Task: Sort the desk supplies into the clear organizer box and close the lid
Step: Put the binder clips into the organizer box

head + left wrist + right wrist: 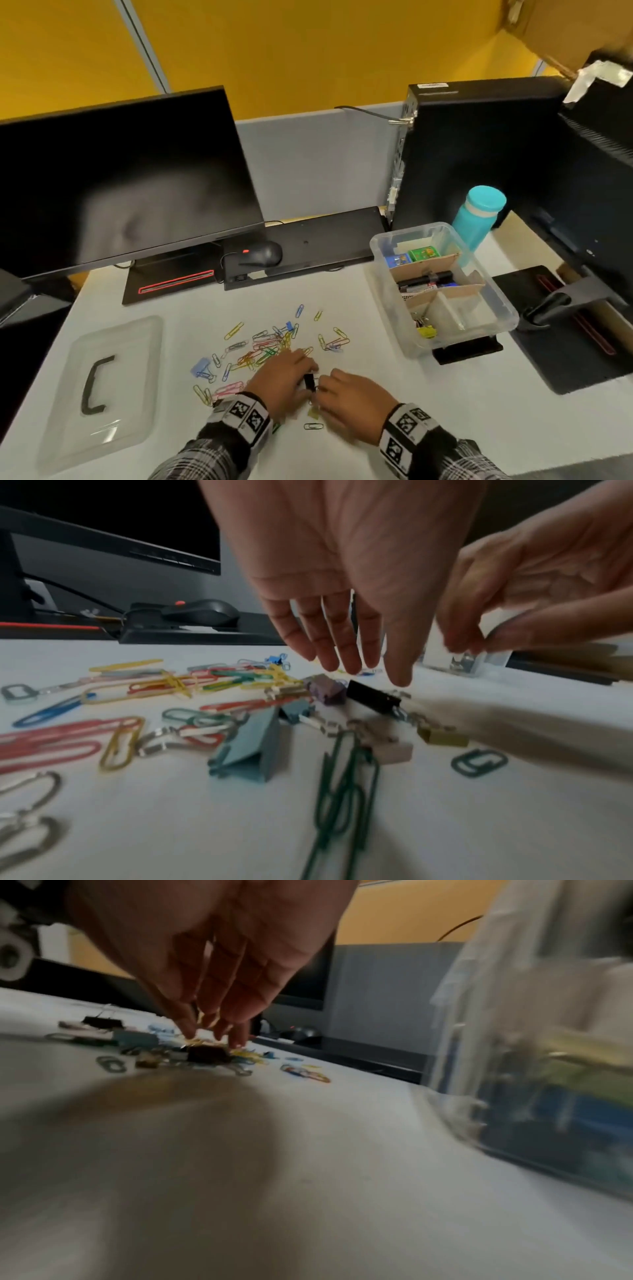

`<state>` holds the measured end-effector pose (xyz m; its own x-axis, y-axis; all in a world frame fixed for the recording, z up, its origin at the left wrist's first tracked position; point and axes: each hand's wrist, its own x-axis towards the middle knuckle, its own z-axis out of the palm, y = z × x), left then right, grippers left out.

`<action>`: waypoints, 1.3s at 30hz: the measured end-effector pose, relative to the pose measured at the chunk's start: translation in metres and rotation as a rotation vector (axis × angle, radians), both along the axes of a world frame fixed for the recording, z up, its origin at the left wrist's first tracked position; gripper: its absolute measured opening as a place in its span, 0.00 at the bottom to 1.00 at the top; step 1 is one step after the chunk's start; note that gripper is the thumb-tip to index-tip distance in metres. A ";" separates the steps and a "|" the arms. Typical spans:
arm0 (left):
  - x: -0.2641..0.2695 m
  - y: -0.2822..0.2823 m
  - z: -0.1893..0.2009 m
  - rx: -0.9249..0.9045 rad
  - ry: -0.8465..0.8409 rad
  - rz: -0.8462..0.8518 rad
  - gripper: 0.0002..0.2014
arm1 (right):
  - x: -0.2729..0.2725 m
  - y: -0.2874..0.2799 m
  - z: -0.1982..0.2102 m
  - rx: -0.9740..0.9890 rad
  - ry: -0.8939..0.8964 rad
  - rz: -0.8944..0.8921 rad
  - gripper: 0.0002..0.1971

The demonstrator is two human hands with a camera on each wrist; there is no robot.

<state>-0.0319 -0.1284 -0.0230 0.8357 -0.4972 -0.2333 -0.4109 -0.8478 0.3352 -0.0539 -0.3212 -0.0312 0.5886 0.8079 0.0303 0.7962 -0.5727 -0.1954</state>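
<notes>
left hand (342,588): fingers straight, spread over black binder clip (373,699) on desk (359,346) | right hand (356,401): fingertips pinched together, holding what I can't tell | clear box (479,329): open, right of the paper clips (270,346) | lid (102,390): far left

Even overhead light, bright in the head view, whose edges bow. Both wrist views are dimmer; the right wrist view smears badly, with a soft shadow on the worktop (342,1177) below the right hand (212,947)
</notes>
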 end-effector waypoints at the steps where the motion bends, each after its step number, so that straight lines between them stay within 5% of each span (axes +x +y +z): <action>1: 0.001 -0.001 -0.003 -0.003 -0.011 -0.013 0.17 | -0.001 0.007 -0.006 -0.030 0.031 0.025 0.08; 6: 0.004 0.002 -0.011 0.007 -0.071 -0.068 0.12 | 0.000 0.019 -0.025 -0.155 0.147 0.010 0.12; 13: 0.005 0.007 -0.018 0.063 -0.089 -0.156 0.20 | 0.004 0.014 -0.035 -0.154 0.159 -0.162 0.12; 23: 0.024 0.039 0.009 -0.429 0.120 0.342 0.15 | 0.008 0.003 -0.024 -0.057 0.394 -0.378 0.11; 26: 0.022 0.053 0.010 -0.462 0.130 0.405 0.12 | 0.011 0.001 -0.022 0.101 0.529 -0.465 0.03; 31: 0.011 0.051 0.010 -0.376 0.146 0.362 0.09 | 0.020 -0.010 -0.017 0.624 0.831 -0.683 0.15; 35: 0.004 0.033 0.012 -0.253 0.122 0.270 0.05 | 0.031 -0.009 -0.007 0.881 1.121 -0.817 0.13; 39: 0.007 0.025 -0.002 -0.021 0.065 0.123 0.18 | 0.034 -0.014 0.013 0.934 1.021 -0.844 0.12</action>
